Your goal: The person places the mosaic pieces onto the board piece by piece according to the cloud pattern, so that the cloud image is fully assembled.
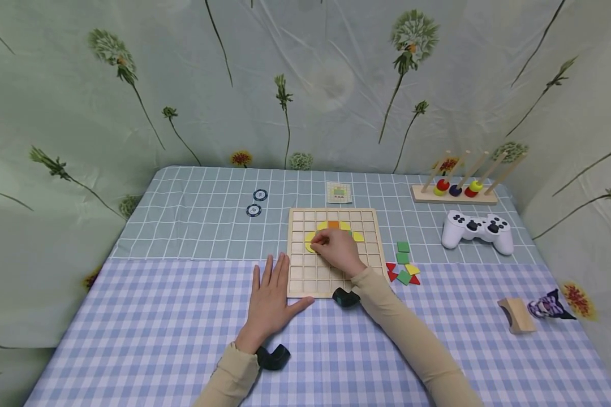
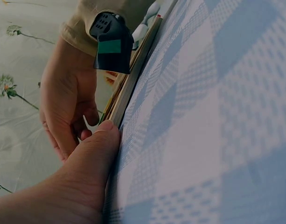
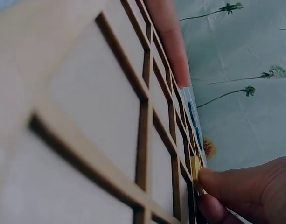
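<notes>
The right hand point(image 1: 336, 249) rests curled over the middle of the wooden grid board point(image 1: 371, 265), fingertips pinching a yellow piece point(image 1: 310, 247) at the hand's 9 o'clock; its knuckles hide most of the yellow and orange pattern point(image 1: 334, 225) behind. The left hand point(image 1: 270, 299) lies flat and open on the checked cloth point(image 1: 132, 316), thumb against the board's near-left edge. Loose coloured tiles point(image 1: 404, 268) sit at the board's 3 o'clock.
</notes>
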